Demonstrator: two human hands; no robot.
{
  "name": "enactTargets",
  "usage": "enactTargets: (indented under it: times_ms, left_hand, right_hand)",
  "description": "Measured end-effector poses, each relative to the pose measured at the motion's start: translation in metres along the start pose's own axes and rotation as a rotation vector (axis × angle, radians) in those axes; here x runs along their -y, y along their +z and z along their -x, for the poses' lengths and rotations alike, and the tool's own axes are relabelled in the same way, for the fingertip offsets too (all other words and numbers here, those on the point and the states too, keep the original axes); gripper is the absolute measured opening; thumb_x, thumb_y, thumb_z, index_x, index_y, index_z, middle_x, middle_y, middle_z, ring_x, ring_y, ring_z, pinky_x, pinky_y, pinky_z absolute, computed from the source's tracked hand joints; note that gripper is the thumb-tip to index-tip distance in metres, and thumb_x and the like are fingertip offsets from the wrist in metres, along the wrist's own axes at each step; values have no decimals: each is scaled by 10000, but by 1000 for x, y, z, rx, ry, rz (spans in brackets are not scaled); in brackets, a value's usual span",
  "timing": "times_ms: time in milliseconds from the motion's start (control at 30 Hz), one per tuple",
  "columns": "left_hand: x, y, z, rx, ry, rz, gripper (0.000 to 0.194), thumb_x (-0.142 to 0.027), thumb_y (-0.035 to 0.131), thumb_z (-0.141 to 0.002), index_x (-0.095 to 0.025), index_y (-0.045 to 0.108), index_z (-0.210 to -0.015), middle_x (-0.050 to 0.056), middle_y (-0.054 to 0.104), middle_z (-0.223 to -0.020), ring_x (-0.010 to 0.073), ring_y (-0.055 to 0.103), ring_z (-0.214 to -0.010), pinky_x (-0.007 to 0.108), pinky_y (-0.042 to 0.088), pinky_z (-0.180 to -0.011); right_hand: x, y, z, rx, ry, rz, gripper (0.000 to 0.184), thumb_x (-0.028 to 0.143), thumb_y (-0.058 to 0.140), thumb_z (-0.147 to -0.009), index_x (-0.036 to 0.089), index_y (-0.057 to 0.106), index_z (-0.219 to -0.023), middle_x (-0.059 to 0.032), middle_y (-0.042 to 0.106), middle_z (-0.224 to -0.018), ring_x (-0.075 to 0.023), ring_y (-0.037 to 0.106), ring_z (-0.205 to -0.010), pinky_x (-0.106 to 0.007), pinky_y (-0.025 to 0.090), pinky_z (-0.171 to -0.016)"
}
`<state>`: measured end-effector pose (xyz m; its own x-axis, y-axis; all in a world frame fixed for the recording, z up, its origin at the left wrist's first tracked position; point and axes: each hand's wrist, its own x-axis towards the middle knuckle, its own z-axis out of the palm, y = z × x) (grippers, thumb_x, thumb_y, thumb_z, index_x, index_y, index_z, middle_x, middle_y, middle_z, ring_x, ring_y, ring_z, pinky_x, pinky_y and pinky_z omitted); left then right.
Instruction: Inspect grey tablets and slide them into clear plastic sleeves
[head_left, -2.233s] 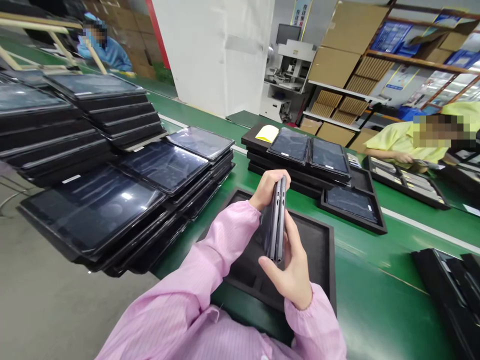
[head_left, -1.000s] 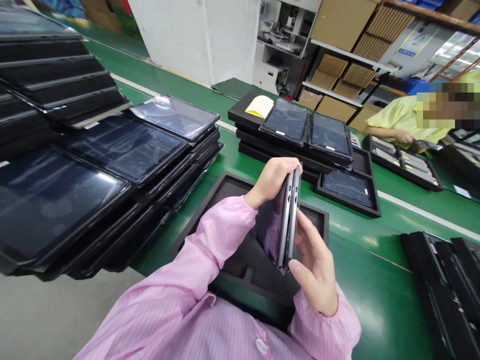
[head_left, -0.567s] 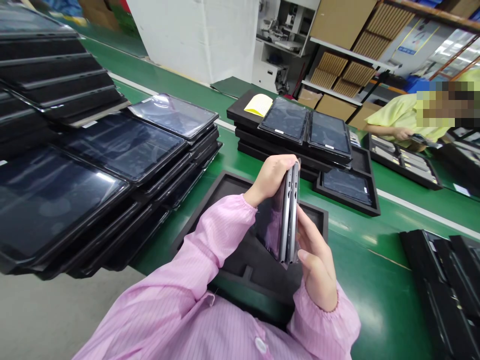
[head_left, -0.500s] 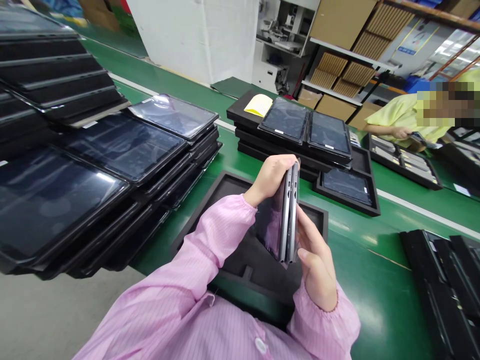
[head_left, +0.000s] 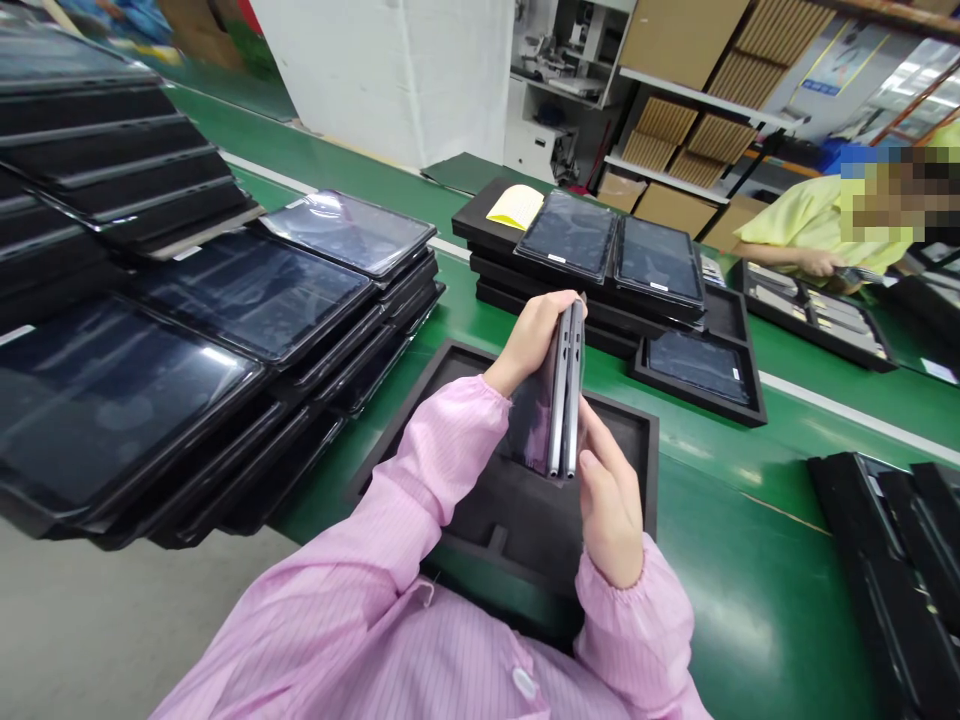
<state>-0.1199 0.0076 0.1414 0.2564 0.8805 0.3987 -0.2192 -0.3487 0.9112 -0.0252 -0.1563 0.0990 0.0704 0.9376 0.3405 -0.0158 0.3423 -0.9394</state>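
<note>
Two grey tablets stand on edge, pressed together back to back, above a black foam tray on the green belt. My left hand wraps over their far top corner, fingers closed on them. My right hand grips their near lower edge from the right side, thumb against the rim. Both sleeves are pink.
Stacks of black trays with tablets fill the left side. More trays with tablets and a yellow pad lie ahead. Black trays sit at the right. A person in yellow works at far right.
The pair of tablets has shifted slightly left and away from me, held in both hands. My view has tilted a little; the trays around have not moved.
</note>
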Motion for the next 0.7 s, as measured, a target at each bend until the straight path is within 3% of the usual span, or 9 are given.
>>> enactTargets:
  times_ms: [67, 267, 567, 700]
  left_hand:
    - [3, -2, -3, -17, -23, 23, 486, -530, 368, -943, -212, 470, -590, -20, 416, -529, 128, 411, -543, 265, 402, -578]
    - [8, -2, -4, -20, 29, 30, 503, -534, 360, -971, -210, 495, -610, -18, 448, -548, 133, 425, -559, 275, 420, -628]
    - [5, 1, -3, -38, -8, -11, 538, -551, 334, -994, -213, 486, -604, -12, 450, -565, 141, 444, -582, 274, 431, -647]
    - [4, 1, 0, -17, 39, 8, 444, -456, 353, -965, -213, 486, -618, -15, 443, -564, 137, 426, -572, 276, 416, -637]
  right_hand:
    - [-2, 5, -2, -25, -11, 13, 415, 299, 510, -1016, 268, 599, -1421, -26, 581, -1515, -235, 499, -1447, -461, 398, -1233]
    - [5, 10, -7, -81, 10, -29, 360, 354, 540, -992, 240, 634, -1320, -78, 687, -1384, -261, 645, -1300, -457, 550, -1096]
    - [7, 9, -8, -114, 62, -61, 341, 389, 577, -947, 231, 636, -1244, -104, 708, -1339, -285, 667, -1265, -491, 561, -1074]
    - [9, 9, -5, -116, 32, -72, 328, 353, 583, -951, 239, 638, -1254, -93, 705, -1341, -273, 668, -1261, -461, 572, -1057]
